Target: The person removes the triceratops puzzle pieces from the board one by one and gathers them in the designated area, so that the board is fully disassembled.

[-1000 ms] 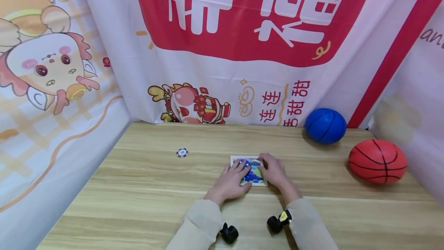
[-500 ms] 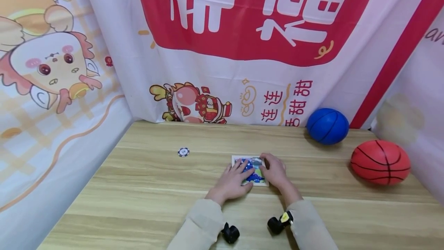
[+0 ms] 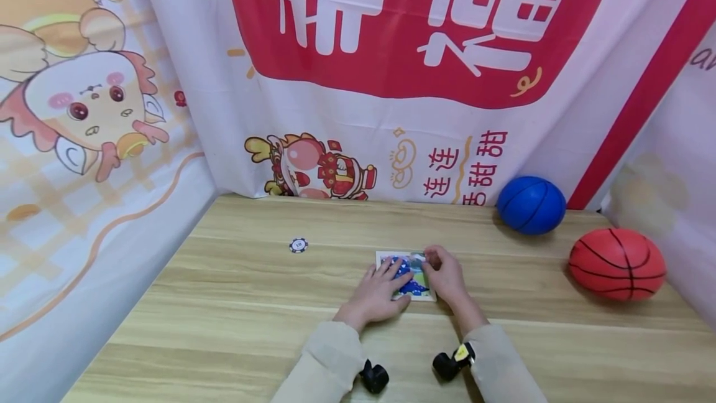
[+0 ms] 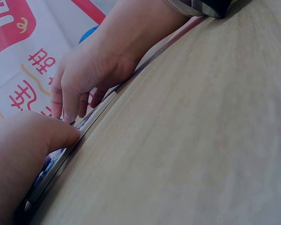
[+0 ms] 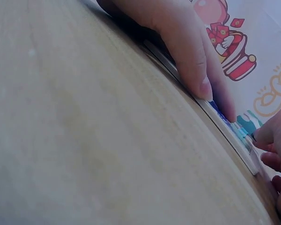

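Note:
A small puzzle [image 3: 419, 290] with a white frame and a blue and green picture lies flat on the wooden table. My left hand [image 3: 379, 291] rests across its left half, fingers spread, hiding part of the picture. In the right wrist view, the left thumb [image 5: 205, 89] touches the near edge. At the upper right corner, my right hand [image 3: 447, 275] has thumb and forefinger together on a teal puzzle piece [image 5: 247, 120], which stands tilted up from the picture. The right hand's other fingers curl beside the frame.
A blue-and-white poker chip [image 3: 299, 245] lies on the table [image 3: 235, 303] to the left. At the right are a blue ball [image 3: 531, 205] and a red ball [image 3: 618, 264] with black lines. Printed cloth [image 3: 335, 98] hangs behind the table.
My right hand's fingers have drawn up a little at the upper right corner, and the piece there now looks raised. The left hand stays on the puzzle. The head view has shifted slightly.

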A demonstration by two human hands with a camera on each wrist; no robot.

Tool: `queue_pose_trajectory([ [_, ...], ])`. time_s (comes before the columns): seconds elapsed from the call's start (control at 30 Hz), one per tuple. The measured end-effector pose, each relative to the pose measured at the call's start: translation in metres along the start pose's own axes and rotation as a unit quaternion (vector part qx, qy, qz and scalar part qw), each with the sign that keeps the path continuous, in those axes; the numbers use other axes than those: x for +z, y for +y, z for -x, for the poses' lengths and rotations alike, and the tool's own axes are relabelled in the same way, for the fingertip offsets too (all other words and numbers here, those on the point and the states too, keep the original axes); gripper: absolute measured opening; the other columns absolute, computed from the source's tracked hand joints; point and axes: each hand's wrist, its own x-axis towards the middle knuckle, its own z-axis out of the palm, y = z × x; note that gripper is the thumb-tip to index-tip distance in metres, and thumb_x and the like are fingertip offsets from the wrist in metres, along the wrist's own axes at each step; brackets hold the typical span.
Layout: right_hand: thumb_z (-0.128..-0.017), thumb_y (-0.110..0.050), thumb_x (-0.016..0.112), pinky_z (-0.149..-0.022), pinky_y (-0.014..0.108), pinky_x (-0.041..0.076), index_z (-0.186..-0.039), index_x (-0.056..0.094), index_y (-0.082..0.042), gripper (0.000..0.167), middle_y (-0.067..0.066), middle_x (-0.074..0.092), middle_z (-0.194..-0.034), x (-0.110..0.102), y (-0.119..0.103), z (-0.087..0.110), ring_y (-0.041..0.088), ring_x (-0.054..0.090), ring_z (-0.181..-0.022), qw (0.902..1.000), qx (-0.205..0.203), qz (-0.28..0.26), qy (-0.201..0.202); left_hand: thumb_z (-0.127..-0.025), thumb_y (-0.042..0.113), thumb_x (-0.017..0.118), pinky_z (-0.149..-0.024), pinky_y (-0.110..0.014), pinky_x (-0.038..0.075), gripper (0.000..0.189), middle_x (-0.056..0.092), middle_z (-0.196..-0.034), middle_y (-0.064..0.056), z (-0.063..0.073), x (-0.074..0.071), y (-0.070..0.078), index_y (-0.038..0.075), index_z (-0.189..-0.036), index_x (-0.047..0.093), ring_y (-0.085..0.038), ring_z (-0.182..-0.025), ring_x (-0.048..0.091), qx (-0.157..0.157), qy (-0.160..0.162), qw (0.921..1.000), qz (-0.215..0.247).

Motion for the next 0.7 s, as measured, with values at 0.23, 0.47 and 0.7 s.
queue_pose_trajectory([
  [0.23,-0.076,0.004,0.059,-0.063,0.03,0.041,-0.107,0.056,-0.003,0.032,0.006,0.055,-0.075,0.0001,0.0012,0.0025,0.019,0.048,-0.069,0.9999,-0.006,-0.015,0.002,-0.088,0.046,0.034,-0.099,-0.047,0.01,0.051,0.015,-0.142,-0.004,0.0003,0.0017,-0.0005,0.025,-0.134,0.032,-0.024,-0.128,0.006,-0.002,0.0,1.0,0.001],
  [0.47,-0.076,0.004,0.06,-0.068,0.032,0.043,-0.108,0.058,0.0,0.033,0.006,0.055,-0.079,0.0001,0.0021,0.0024,0.019,0.05,-0.073,0.9996,-0.018,0.0,-0.021,-0.087,0.046,0.035,-0.1,-0.046,0.009,0.051,0.015,-0.142,-0.004,0.0002,0.0007,-0.0014,0.024,-0.134,0.033,-0.024,-0.128,0.007,-0.002,0.003,1.0,0.005],
  [0.7,-0.077,0.003,0.058,-0.071,0.034,0.043,-0.11,0.056,0.002,0.032,0.008,0.056,-0.082,-0.002,0.0039,0.0002,0.02,0.05,-0.076,0.9993,0.0,0.0,-0.037,-0.088,0.045,0.035,-0.1,-0.046,0.008,0.051,0.014,-0.142,-0.004,0.0003,0.0004,0.0002,0.024,-0.134,0.033,-0.024,-0.128,0.006,-0.001,-0.001,1.0,0.004],
])
